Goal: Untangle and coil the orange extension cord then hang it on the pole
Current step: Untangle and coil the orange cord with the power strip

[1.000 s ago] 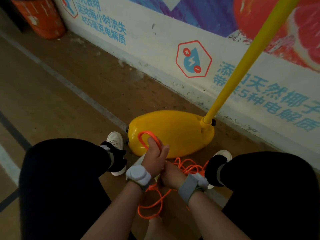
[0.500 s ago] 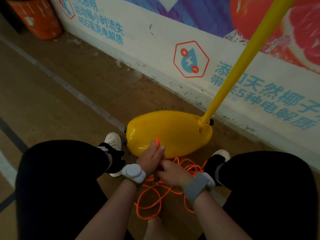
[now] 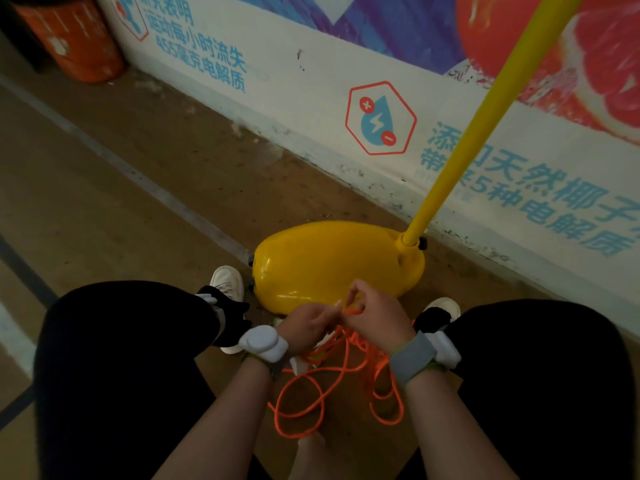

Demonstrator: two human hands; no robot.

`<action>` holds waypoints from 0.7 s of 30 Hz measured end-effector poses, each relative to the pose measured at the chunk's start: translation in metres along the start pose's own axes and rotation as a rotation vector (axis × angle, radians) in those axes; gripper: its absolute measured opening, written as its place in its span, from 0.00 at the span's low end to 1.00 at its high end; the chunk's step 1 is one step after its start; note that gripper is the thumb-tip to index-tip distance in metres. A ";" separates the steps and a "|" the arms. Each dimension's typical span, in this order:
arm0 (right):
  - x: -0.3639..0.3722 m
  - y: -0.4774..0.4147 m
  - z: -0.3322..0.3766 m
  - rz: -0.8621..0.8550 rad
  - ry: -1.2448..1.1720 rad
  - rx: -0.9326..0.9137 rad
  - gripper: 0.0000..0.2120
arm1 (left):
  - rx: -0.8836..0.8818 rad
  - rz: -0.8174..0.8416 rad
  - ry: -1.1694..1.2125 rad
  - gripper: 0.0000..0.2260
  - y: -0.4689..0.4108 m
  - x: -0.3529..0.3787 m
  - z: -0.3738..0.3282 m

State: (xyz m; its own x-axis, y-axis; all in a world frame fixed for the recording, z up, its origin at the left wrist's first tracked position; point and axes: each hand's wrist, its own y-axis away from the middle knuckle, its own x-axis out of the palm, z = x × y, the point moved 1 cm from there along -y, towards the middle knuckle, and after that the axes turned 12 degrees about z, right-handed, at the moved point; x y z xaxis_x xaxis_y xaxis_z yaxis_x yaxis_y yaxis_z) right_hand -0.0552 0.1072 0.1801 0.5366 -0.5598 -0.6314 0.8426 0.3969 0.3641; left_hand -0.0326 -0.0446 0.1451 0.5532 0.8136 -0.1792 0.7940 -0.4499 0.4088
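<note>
The orange extension cord [image 3: 322, 393] lies in loose tangled loops on the floor between my knees. My left hand [image 3: 306, 325] and my right hand [image 3: 372, 315] meet just in front of the yellow base [image 3: 332, 261]. Both pinch a strand of the cord at its top, where the two hands touch. My right hand's fingers curl over the strand. The yellow pole [image 3: 485, 126] rises slanting from the base's right end toward the upper right. Part of the cord is hidden under my hands.
A painted wall [image 3: 311, 84] with blue lettering runs diagonally right behind the base. An orange barrel [image 3: 76, 36] stands in the far left corner. My two white shoes [image 3: 227, 280] flank the base. Grey lines [image 3: 114, 161] cross the brown floor on the left.
My left hand has come down from holding a raised loop over the base. My right hand has risen beside it, and more cord now hangs in loops below.
</note>
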 end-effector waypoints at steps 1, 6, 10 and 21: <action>-0.004 0.000 -0.003 0.005 0.006 0.013 0.14 | 0.011 0.061 -0.032 0.27 0.001 -0.001 -0.002; -0.011 -0.001 -0.012 0.012 -0.292 -0.027 0.12 | 0.035 0.177 0.148 0.27 0.007 -0.009 -0.014; -0.012 -0.002 -0.009 0.005 -0.470 0.004 0.13 | 0.063 0.118 0.369 0.16 0.010 -0.010 -0.015; 0.004 -0.008 -0.018 -0.031 -0.481 0.110 0.19 | 0.181 0.006 0.984 0.15 0.019 -0.032 -0.022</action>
State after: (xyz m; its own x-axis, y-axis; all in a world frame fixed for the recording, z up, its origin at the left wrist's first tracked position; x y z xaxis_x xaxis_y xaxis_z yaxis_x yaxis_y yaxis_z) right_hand -0.0608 0.1148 0.1627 0.4503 -0.8528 -0.2646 0.8442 0.3102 0.4371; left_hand -0.0408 -0.0707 0.1780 0.1676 0.7170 0.6766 0.8637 -0.4377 0.2499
